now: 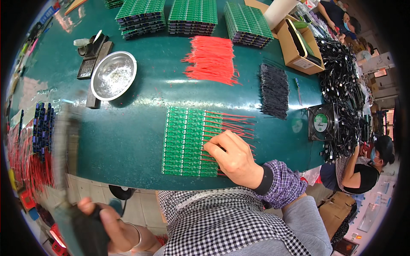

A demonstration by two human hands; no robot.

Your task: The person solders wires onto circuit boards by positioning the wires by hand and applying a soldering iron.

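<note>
A green circuit board panel (pixel 183 145) lies flat on the table in front of me, several red wires (pixel 228 121) sticking out over its right side. My right hand (pixel 234 155) rests over that side, thumb and forefinger pinched at the end of a red wire on the panel. At the lower left, my left hand (pixel 113 228) is wrapped round a black-handled tool (pixel 87 226). Its long greyish upper part is smeared by motion, so I cannot tell its exact kind.
Beyond the panel lie piles of red wires (pixel 211 59) and black wires (pixel 274 89). Stacked green boards (pixel 194 17) line the back. A metal bowl (pixel 114 77) stands back left, a small fan (pixel 321 122) at right beside black cables (pixel 341 85). A person (pixel 363 170) sits far right.
</note>
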